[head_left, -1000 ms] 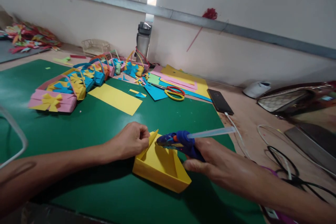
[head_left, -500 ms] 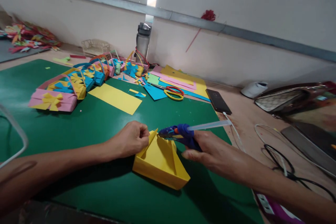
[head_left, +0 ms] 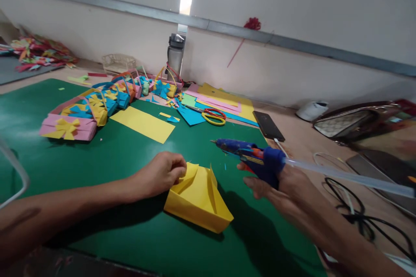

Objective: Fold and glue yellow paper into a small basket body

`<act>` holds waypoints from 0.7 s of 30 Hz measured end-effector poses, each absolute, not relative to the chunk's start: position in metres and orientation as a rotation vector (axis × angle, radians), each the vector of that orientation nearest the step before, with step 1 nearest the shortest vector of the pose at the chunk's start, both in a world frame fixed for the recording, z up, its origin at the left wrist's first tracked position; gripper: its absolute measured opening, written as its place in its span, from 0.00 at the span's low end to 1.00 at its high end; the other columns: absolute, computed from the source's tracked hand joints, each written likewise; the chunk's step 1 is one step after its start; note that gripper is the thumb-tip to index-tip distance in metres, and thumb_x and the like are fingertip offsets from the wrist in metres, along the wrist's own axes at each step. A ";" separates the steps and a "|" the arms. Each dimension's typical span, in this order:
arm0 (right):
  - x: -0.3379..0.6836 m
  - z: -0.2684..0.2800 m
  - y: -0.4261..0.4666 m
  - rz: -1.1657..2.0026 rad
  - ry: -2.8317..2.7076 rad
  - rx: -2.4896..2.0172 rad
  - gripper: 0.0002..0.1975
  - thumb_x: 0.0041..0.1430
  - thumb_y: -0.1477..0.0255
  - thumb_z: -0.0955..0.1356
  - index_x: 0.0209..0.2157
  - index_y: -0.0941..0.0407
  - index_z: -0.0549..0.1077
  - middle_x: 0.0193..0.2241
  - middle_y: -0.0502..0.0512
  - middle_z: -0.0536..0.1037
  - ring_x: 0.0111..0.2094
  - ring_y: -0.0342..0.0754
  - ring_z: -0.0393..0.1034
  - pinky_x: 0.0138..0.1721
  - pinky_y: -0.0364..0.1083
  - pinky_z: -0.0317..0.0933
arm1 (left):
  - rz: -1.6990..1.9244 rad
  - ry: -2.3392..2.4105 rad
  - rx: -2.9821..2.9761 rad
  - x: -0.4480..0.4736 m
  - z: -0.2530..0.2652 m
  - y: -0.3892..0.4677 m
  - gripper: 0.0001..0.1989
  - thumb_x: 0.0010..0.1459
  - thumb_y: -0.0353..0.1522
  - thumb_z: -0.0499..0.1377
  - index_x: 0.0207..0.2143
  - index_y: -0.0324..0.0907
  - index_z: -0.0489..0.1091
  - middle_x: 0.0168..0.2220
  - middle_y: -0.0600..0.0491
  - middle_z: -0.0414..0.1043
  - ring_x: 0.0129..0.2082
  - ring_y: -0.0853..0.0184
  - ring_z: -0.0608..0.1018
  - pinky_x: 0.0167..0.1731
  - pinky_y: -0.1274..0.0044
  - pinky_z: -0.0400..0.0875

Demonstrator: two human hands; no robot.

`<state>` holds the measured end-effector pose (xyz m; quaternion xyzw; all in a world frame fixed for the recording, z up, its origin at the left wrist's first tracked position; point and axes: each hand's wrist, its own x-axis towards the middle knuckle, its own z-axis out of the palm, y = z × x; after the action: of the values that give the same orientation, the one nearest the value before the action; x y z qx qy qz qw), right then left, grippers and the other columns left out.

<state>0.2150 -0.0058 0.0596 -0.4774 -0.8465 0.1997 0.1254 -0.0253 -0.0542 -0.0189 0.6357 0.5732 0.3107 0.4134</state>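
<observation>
My left hand [head_left: 167,170] is closed on the far left corner of a folded yellow paper box [head_left: 199,207], pinching its flap. The box rests on the green mat [head_left: 130,238], with its far side partly unfolded. In my right hand [head_left: 276,186] is a blue hot glue gun [head_left: 250,153], held in the air to the right of the box. Its nozzle points left, and a long clear glue stick [head_left: 344,175] sticks out of its back. A flat yellow paper rectangle [head_left: 143,123] lies beyond my left hand.
Several small paper baskets with bows [head_left: 68,127] line the left back of the mat. Red and yellow scissors [head_left: 213,117] lie by coloured paper sheets [head_left: 224,97]. A phone [head_left: 268,125], a bottle [head_left: 176,54], a bag [head_left: 354,123] and black cables [head_left: 360,220] are around.
My right hand has drawn the glue gun away from the box, up and to the right. My left hand stays at the box corner, which it still pinches.
</observation>
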 end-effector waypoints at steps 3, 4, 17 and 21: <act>0.218 0.058 -0.009 0.693 -2.404 -1.387 0.19 0.54 0.55 0.61 0.25 0.54 0.71 0.25 0.53 0.75 0.24 0.47 0.67 0.23 0.44 0.60 | 0.761 1.456 1.905 -0.028 -0.023 -0.054 0.05 0.52 0.27 0.53 0.27 0.37 0.68 0.25 0.54 0.69 0.23 0.73 0.68 0.23 0.81 0.59; 0.218 0.057 -0.010 0.714 -2.391 -1.389 0.18 0.55 0.55 0.61 0.25 0.55 0.71 0.25 0.52 0.76 0.25 0.47 0.67 0.25 0.44 0.61 | 0.763 1.401 2.003 -0.031 -0.025 -0.053 0.05 0.53 0.26 0.54 0.27 0.37 0.69 0.28 0.52 0.71 0.25 0.72 0.69 0.25 0.81 0.60; 0.220 0.035 -0.008 0.781 -2.311 -1.626 0.21 0.51 0.54 0.60 0.16 0.52 0.70 0.32 0.55 0.78 0.36 0.54 0.72 0.39 0.50 0.66 | 0.307 1.191 2.773 -0.060 -0.028 -0.077 0.16 0.61 0.38 0.50 0.50 0.44 0.64 0.56 0.49 0.63 0.48 0.57 0.66 0.45 0.67 0.61; 0.219 0.033 -0.008 0.738 -2.313 -1.582 0.20 0.52 0.55 0.60 0.17 0.51 0.72 0.34 0.53 0.78 0.36 0.53 0.72 0.40 0.50 0.66 | 0.216 1.176 2.805 -0.062 -0.021 -0.087 0.17 0.61 0.38 0.49 0.52 0.48 0.62 0.60 0.52 0.56 0.56 0.55 0.60 0.50 0.64 0.57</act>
<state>0.2188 -0.0076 0.0333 -0.5419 -0.7922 0.2528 0.1216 -0.0625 -0.0869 -0.0214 0.9190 0.3851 0.0706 0.0461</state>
